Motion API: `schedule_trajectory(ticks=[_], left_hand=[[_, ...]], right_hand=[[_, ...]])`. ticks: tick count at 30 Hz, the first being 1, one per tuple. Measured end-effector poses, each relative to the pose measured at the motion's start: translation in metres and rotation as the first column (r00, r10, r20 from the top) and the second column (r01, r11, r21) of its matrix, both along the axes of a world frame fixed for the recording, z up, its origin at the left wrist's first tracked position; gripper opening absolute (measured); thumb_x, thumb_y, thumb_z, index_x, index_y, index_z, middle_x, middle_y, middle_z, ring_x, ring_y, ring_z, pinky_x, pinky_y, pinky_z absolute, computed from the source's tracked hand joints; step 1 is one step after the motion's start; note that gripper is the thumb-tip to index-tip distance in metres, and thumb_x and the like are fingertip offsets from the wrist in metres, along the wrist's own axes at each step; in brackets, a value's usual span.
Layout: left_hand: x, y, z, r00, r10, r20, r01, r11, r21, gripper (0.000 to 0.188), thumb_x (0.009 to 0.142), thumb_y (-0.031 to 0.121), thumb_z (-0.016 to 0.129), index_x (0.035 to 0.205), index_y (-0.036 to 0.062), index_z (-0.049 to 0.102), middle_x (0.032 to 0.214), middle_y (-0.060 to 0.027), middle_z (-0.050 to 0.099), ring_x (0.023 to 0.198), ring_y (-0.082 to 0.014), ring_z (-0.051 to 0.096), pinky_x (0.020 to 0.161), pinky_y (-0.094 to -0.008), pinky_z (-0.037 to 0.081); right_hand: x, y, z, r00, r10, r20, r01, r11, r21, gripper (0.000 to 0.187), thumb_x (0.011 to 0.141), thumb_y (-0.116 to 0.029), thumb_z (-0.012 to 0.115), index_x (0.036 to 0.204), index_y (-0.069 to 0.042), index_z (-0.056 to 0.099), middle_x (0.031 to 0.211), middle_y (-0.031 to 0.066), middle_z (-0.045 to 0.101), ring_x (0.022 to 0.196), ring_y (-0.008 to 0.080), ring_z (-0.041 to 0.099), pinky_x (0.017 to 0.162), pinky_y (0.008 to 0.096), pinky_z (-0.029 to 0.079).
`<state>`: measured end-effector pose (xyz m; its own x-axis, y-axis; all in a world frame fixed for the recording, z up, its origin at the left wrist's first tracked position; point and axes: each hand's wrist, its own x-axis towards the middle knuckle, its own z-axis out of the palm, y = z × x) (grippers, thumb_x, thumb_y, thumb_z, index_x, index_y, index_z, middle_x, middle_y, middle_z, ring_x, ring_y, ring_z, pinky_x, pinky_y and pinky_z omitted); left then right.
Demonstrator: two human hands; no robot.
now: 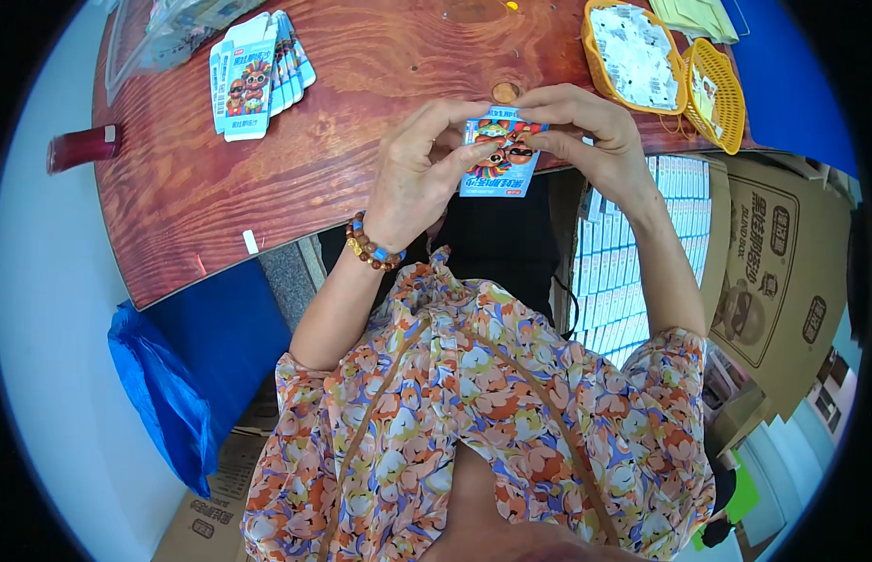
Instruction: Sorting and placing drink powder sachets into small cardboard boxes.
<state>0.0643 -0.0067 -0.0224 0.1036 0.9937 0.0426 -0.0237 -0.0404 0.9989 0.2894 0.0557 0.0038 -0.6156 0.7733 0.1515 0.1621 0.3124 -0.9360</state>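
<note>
A small light-blue printed carton (497, 173) with cartoon figures is held up between my two hands at the table's front edge. My left hand (422, 164) pinches its left side, thumb across the printed face. On the other side my right hand (591, 136) grips the upper right corner, thumb on the front and fingers along the top edge. Bead bracelets circle my left wrist. Further left on the table lies a fanned stack of similar flat cartons (249, 89). Whatever is behind the held carton is hidden.
Two yellow baskets stand at the back right: a larger basket (591, 56) with white packets and a smaller basket (731, 108). An open cardboard box (750, 272) with rows of small cartons (633, 262) sits right of my lap. A dark red cylinder (85, 148) is at the left edge.
</note>
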Motion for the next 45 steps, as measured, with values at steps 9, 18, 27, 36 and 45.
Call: schedule_trajectory(ticks=[9,18,27,36,45], left_hand=[[0.027,-0.004,-0.011,0.993,-0.033,-0.111,0.049,0.988,0.145,0.037,0.087,0.002,0.072,0.123,0.0031,0.064,0.101,-0.0089,0.066,0.086,-0.0150,0.067,0.073,-0.0288,0.055],[0.058,-0.009,0.008,0.986,-0.168,0.017,0.169,0.974,-0.149,0.048,0.091,0.003,0.068,0.137,0.0041,0.055,0.111,-0.0105,0.065,0.098,-0.0172,0.068,0.087,-0.0305,0.056],[-0.033,-0.016,0.016,0.922,0.224,-0.314,-0.179,0.970,0.165,0.039,0.092,-0.001,0.065,0.131,0.0004,0.059,0.112,-0.0107,0.067,0.094,-0.0167,0.069,0.081,-0.0282,0.055],[-0.172,0.045,-0.019,0.028,0.610,-0.792,-0.373,0.741,0.558,0.100,0.074,0.041,0.084,0.146,-0.0069,0.033,0.141,-0.0281,0.044,0.131,-0.0430,0.042,0.109,-0.0517,0.034],[-0.182,0.041,-0.023,0.139,0.626,-0.767,-0.441,0.733,0.518,0.109,0.066,0.038,0.090,0.148,-0.0037,0.032,0.142,-0.0215,0.045,0.131,-0.0385,0.042,0.111,-0.0499,0.028]], right_hand=[[0.026,-0.055,-0.027,0.951,-0.245,-0.189,0.108,0.835,-0.540,0.033,0.094,-0.005,0.065,0.127,0.002,0.060,0.112,0.0065,0.070,0.102,0.0113,0.065,0.088,0.0265,0.052],[0.257,-0.095,-0.042,0.371,-0.670,0.642,0.837,0.541,0.082,0.034,0.093,-0.016,0.063,0.120,0.005,0.066,0.091,0.0088,0.072,0.082,0.0130,0.068,0.071,0.0296,0.056],[0.249,-0.003,-0.172,0.090,-0.528,0.845,0.501,0.757,0.420,0.024,0.092,-0.021,0.057,0.094,0.001,0.068,0.095,0.0282,0.068,0.089,0.0456,0.066,0.076,0.0517,0.051],[0.289,-0.036,-0.167,0.327,-0.507,0.798,0.796,0.603,0.058,0.047,0.100,-0.022,0.054,0.139,0.004,0.050,0.110,0.0230,0.070,0.095,0.0236,0.067,0.086,0.0339,0.051],[0.203,-0.053,-0.036,0.269,-0.943,0.195,0.842,0.329,0.427,0.037,0.105,-0.015,0.050,0.138,0.003,0.053,0.129,0.0209,0.062,0.116,0.0237,0.062,0.100,0.0319,0.049]])
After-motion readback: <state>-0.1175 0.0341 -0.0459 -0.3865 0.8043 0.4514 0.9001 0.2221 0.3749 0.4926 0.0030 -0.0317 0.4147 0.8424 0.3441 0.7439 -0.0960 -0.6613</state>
